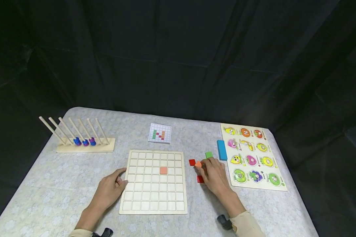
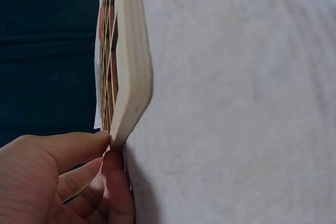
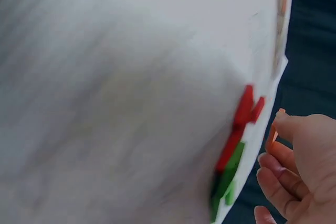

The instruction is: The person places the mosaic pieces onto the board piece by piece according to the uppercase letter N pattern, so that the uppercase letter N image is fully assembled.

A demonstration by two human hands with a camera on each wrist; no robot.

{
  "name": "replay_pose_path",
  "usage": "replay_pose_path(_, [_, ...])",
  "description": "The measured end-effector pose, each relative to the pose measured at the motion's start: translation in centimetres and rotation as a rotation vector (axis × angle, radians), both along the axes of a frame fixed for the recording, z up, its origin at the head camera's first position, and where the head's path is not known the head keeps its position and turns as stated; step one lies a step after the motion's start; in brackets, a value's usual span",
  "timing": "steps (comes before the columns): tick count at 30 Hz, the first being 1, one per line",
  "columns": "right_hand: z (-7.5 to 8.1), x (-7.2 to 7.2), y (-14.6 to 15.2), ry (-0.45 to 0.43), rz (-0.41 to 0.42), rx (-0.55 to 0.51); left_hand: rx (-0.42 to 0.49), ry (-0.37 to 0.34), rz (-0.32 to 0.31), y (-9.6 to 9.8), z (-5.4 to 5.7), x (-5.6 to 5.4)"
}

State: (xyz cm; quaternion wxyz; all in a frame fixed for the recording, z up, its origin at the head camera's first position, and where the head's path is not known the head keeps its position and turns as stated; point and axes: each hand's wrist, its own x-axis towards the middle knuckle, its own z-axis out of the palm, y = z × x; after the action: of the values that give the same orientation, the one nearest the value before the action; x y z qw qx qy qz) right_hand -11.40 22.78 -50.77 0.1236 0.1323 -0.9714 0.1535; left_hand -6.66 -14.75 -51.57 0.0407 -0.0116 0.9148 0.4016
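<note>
My right hand pinches an orange square tile between thumb and fingers, over the tablecloth right of the wooden grid board. In the right wrist view the orange tile stands on edge in the grip. Red tiles and a green tile lie around and partly under this hand. With its thumb on top and fingertips against the side, my left hand grips the board's left edge, also seen in the left wrist view. One orange tile sits in a cell of the board.
Behind the board lies a pattern card with coloured squares. A peg rack with blue and purple beads stands at the left. On the right are a blue bar and a fruit puzzle board. Black cloth hangs behind the table.
</note>
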Motion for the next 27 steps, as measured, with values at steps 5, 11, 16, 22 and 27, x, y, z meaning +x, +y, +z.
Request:
replay_pose_path(5, [0.6,0.4,-1.8,0.04,0.101,0.011,0.006,-0.001,0.005,0.0,-0.1,0.0])
replay_pose_path(11, [0.6,1.2,-4.1,0.047,0.186,0.043,0.007,0.002,0.004,0.0,-0.2,0.0])
replay_pose_path(16, [0.5,1.7,-5.7,0.01,0.253,0.035,0.01,0.006,0.006,0.0,-0.2,0.0])
replay_pose_path(22, [0.2,2.1,-6.9,0.008,0.298,0.02,0.016,0.006,0.007,0.0,-0.2,0.0])
replay_pose_path(27, [0.0,2.4,-7.5,0.013,0.311,0.052,0.018,-0.002,0.009,0.0,-0.1,0.0])
